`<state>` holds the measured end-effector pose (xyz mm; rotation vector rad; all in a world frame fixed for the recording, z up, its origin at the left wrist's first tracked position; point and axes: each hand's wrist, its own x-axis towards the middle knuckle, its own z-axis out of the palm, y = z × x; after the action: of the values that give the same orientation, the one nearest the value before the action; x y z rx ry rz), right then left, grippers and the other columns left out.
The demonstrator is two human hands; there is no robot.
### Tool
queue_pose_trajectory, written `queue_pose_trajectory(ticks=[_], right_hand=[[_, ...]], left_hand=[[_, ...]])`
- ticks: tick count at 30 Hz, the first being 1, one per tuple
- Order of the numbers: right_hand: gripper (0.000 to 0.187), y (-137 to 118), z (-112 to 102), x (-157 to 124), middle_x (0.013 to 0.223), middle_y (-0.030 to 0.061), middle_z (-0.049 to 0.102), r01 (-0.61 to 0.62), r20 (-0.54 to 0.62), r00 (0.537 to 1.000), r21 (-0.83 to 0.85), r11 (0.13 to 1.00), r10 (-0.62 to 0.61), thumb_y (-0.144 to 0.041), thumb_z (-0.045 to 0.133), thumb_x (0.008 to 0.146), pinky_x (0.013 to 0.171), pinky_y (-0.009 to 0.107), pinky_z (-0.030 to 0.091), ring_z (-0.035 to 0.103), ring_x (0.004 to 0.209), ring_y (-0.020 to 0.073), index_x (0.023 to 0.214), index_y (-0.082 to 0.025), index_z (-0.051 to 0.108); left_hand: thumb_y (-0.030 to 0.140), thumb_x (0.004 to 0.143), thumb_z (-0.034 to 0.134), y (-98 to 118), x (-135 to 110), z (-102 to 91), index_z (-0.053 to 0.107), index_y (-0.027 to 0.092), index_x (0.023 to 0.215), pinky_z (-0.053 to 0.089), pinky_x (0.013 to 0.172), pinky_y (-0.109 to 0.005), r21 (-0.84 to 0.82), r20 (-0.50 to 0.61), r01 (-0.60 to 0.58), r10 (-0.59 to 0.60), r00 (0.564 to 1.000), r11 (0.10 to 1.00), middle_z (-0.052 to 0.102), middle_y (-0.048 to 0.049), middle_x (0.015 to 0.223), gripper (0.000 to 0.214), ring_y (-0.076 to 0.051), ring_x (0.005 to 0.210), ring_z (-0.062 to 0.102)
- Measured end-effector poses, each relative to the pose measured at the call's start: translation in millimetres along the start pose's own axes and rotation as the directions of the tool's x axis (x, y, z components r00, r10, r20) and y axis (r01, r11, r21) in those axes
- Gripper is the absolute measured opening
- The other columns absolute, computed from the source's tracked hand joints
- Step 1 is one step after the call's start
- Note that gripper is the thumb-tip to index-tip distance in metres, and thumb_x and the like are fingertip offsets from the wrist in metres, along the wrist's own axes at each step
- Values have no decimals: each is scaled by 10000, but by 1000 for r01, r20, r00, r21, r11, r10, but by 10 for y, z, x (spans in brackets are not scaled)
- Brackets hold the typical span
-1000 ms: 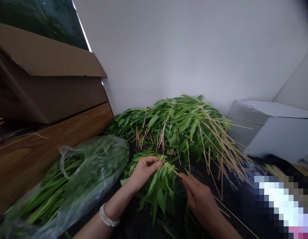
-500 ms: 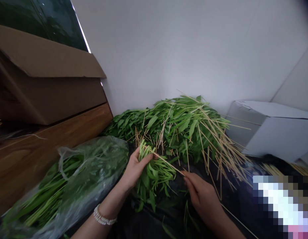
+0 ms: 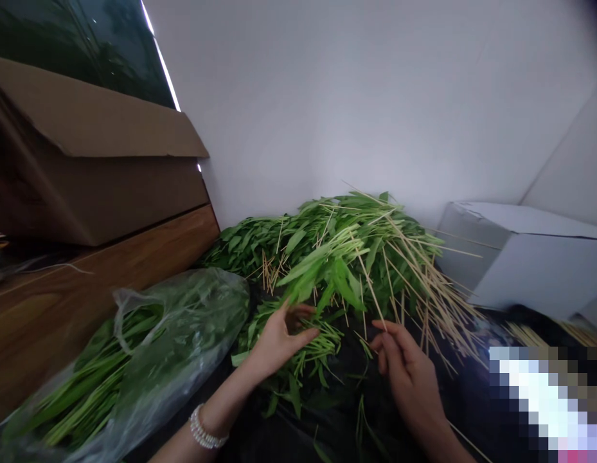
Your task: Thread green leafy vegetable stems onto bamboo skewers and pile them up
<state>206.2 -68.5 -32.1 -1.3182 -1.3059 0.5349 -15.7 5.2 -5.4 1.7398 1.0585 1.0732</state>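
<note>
A pale wall (image 3: pixel 356 96) fills the back. At the left, a cardboard box (image 3: pixel 124 199) with a drooping flap stands on a wooden surface (image 3: pixel 182 231). Along the foot of the wall lies a long pile of leafy greens (image 3: pixel 250 241), bristling with thin sticks on its right side. A clear plastic bag (image 3: pixel 202 325) of more greens lies at the lower left; a white box (image 3: pixel 543 276) sits right of the pile. Nearer, a smaller heap of greens (image 3: pixel 322 347) rests on black sheeting (image 3: pixel 341 424). The right hand (image 3: pixel 407 366) pinches the lower end of a stick (image 3: pixel 374 292), whose far end carries a bunch of greens (image 3: pixel 322 267) in front of the pile. The left hand (image 3: pixel 283 337) is spread, thumb apart from curved fingers, over the smaller heap; whether it touches the leaves cannot be told. A beaded bracelet (image 3: pixel 204 432) circles the left wrist.
</note>
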Motion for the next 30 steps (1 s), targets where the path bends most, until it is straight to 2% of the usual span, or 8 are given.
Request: queue_pose_trajectory(ticks=[4,8,10,13,16,18,24,30], right_hand=[[305,-27,57,-31,784,15,614,42,21,999,50,998,-43,-388,386,960,528,227,465,549,544,110,1146,-192,527],[284,-10,112,-58,805,20,613,67,39,997,85,994,-70,-372,368,969,566,229,482,570,578,111,1126,-191,520],[277,4,124,-64,788,12,610,82,50,995,68,994,-85,-363,356,973,569,226,479,573,579,108,1114,-193,523],[271,26,135,-71,792,8,609,111,70,991,50,993,-114,-345,342,978,566,224,478,581,580,107,1116,-193,518],[258,46,152,-80,797,2,608,153,85,984,16,988,-153,-315,333,979,570,222,477,581,578,105,1119,-198,516],[246,51,166,-87,762,-10,602,198,104,975,-21,980,-195,-288,328,977,572,220,470,577,575,108,1101,-205,524],[223,26,197,-111,650,-36,557,368,119,927,-108,924,-355,-215,324,970,537,198,440,556,540,104,964,-213,547],[319,63,203,-144,949,47,669,396,154,917,-222,891,-369,-201,354,967,735,216,505,653,819,128,1263,-186,472]], left_hand=[[335,823,638,94,-24,-6,569,210,1220,473,904,-342,180,-206,-123,160,965,976,632,-97,1201,422,-233,1072,600],[333,881,560,201,-11,-61,599,220,1170,484,771,-273,185,-347,-116,175,921,976,667,-66,1110,313,-173,848,626],[330,878,563,258,3,-61,661,208,1067,477,727,-259,182,-285,-112,162,945,977,697,-54,994,245,-166,781,616],[302,871,572,364,8,27,735,200,929,473,752,-261,159,-28,-130,136,990,979,711,-56,899,201,-184,819,627],[287,865,574,436,-8,217,744,202,987,482,699,-259,70,178,-105,91,980,992,696,-65,903,226,-173,757,627],[291,860,574,430,-21,368,723,211,1061,483,633,-249,-18,237,-65,67,969,998,677,-66,934,262,-154,696,613],[349,822,622,351,-47,686,740,195,898,491,631,-260,-181,147,-24,51,988,983,663,-78,977,208,-175,730,628],[375,888,526,610,122,540,577,179,857,461,603,-234,-309,32,-28,40,999,951,694,-29,795,204,-124,609,592]])
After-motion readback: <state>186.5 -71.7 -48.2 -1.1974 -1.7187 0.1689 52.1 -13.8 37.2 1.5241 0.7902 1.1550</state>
